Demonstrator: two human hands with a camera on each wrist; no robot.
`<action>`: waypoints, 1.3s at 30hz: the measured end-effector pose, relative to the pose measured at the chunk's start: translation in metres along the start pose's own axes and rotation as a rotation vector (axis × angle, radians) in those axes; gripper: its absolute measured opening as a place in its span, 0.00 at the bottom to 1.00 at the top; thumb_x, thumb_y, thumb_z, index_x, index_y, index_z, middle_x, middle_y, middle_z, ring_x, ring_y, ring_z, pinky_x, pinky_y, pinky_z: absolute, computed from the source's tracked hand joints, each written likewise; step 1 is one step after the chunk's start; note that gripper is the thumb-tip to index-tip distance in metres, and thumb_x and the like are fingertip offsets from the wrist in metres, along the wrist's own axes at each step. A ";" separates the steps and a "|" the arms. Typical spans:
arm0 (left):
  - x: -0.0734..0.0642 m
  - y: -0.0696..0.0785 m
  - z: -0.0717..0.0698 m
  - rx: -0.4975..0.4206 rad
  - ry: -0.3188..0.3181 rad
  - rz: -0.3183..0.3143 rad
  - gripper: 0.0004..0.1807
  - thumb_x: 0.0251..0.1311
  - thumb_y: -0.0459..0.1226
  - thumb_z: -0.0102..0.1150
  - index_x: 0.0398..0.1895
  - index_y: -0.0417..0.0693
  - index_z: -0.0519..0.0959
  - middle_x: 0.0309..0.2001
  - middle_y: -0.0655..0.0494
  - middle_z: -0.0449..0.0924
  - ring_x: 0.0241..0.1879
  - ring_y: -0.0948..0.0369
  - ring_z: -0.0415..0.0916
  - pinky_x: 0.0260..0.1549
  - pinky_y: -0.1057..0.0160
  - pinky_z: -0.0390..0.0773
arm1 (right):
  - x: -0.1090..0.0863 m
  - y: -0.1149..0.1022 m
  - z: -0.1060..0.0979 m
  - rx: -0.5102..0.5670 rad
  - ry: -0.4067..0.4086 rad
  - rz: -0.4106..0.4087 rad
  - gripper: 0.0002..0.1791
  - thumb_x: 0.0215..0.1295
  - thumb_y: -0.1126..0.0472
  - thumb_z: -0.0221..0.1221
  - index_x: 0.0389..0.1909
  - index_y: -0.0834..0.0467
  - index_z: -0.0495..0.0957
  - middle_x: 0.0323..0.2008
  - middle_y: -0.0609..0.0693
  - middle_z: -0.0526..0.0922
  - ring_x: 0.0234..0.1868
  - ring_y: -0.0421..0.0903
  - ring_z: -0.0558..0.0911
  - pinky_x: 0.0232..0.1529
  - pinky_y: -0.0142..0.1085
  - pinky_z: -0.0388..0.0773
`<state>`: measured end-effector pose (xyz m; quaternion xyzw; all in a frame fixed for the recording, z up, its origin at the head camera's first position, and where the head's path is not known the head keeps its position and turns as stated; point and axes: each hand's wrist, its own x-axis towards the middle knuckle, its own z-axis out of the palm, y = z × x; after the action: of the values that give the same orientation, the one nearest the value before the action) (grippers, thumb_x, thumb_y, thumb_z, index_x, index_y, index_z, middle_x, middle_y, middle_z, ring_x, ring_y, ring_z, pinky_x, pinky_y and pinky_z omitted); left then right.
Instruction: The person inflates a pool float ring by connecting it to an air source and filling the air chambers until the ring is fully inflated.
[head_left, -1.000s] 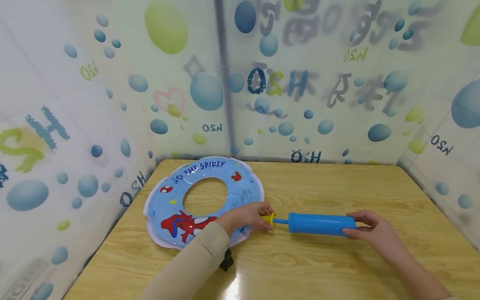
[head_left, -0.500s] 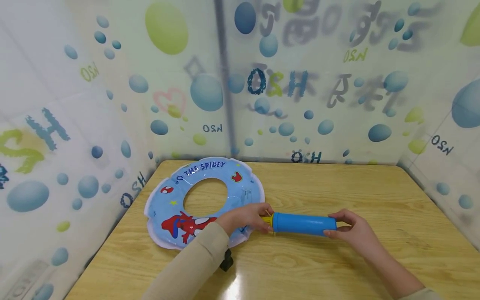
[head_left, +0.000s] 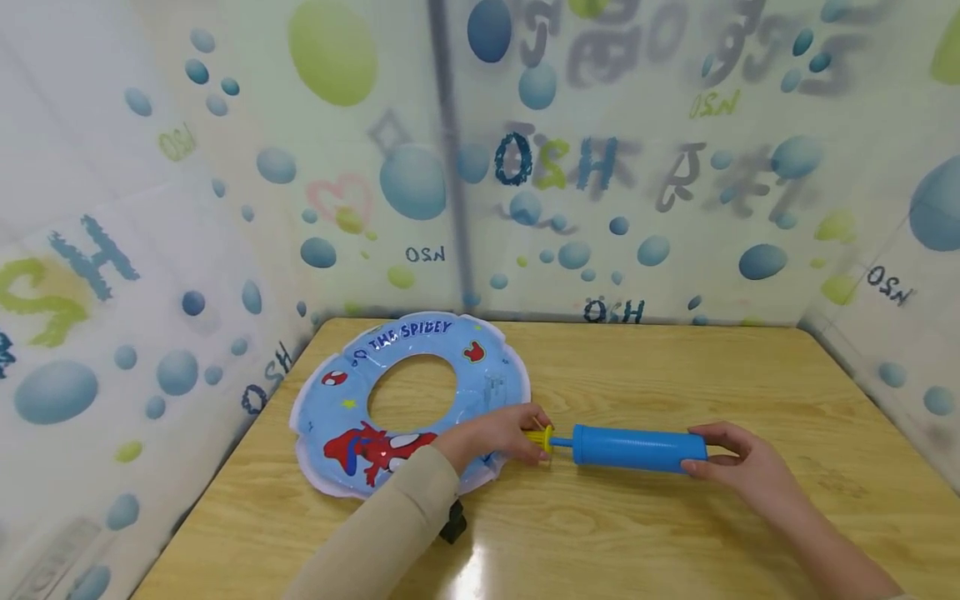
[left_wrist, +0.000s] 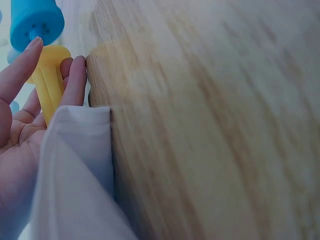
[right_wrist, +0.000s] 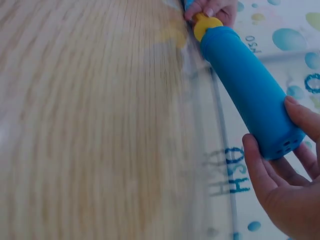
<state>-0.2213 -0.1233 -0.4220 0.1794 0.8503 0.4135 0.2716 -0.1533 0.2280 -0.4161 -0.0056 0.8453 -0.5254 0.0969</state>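
A blue hand air pump [head_left: 637,448] lies level above the table, between my two hands. My left hand [head_left: 506,432] pinches its ribbed yellow end piece [head_left: 538,438] between thumb and fingers, at the right edge of a light-blue swim ring [head_left: 480,387]. A short length of thin blue rod [head_left: 562,442] shows between the yellow piece and the barrel. My right hand [head_left: 738,458] grips the barrel's far end by thumb and fingertips; small holes [right_wrist: 286,146] show there in the right wrist view. Where the yellow piece meets the ring is hidden behind my left hand.
The swim ring, printed with a red and blue cartoon figure, lies flat and partly filled on the wooden table [head_left: 637,533]. A small black object [head_left: 453,523] sits beneath my left sleeve. Bubble-patterned cloth walls [head_left: 652,167] stand behind the table and at its sides.
The right hand pushed the barrel left onto the yellow piece, hiding the rod, then drew it back right so the rod shows again. The left hand and swim ring stayed nearly still.
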 end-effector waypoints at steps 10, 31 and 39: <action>0.002 0.000 -0.003 -0.052 0.010 0.005 0.20 0.54 0.37 0.72 0.49 0.53 0.74 0.54 0.49 0.75 0.50 0.56 0.71 0.51 0.57 0.72 | -0.011 0.016 -0.040 0.012 0.034 0.010 0.36 0.61 0.50 0.67 0.67 0.61 0.68 0.62 0.59 0.68 0.43 0.31 0.80 0.44 0.40 0.81; -0.002 0.010 0.011 -0.131 0.144 0.019 0.27 0.47 0.30 0.75 0.50 0.47 0.73 0.41 0.51 0.78 0.35 0.58 0.76 0.34 0.64 0.80 | -0.039 0.022 -0.089 -0.101 0.258 -0.149 0.29 0.67 0.56 0.62 0.68 0.53 0.68 0.52 0.28 0.65 0.41 0.19 0.72 0.33 0.26 0.78; -0.007 0.017 0.021 -0.059 0.249 0.060 0.23 0.48 0.31 0.75 0.47 0.43 0.76 0.44 0.51 0.82 0.40 0.59 0.75 0.45 0.63 0.75 | -0.038 -0.005 -0.076 -0.073 0.211 -0.171 0.24 0.62 0.58 0.66 0.59 0.54 0.76 0.44 0.25 0.73 0.39 0.30 0.81 0.33 0.32 0.81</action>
<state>-0.2015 -0.1049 -0.4168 0.1441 0.8591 0.4655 0.1566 -0.1291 0.2974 -0.3734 -0.0256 0.8657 -0.4985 -0.0378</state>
